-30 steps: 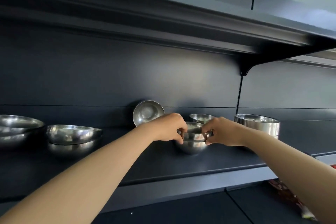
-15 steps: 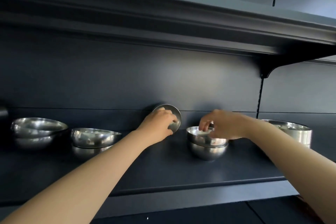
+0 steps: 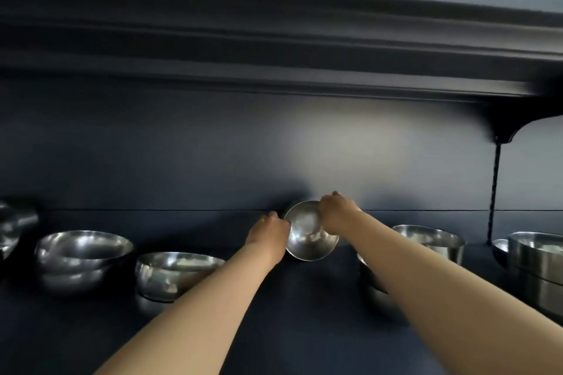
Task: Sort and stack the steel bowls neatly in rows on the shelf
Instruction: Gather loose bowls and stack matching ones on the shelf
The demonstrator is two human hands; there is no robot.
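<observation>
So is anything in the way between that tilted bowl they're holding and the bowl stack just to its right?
Nothing visible. Both hands, left and right, grip the tilted bowl; only the right forearm crosses in front of the stack, and bare shelf lies between.

dark back panel (image 3: 152, 161), black bracket (image 3: 502, 128), slotted upright (image 3: 493, 192)

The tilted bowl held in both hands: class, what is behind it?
Behind the tilted bowl is the dark back wall of the shelf. The left hand and right hand cover its edges, hiding what lies behind those.
</observation>
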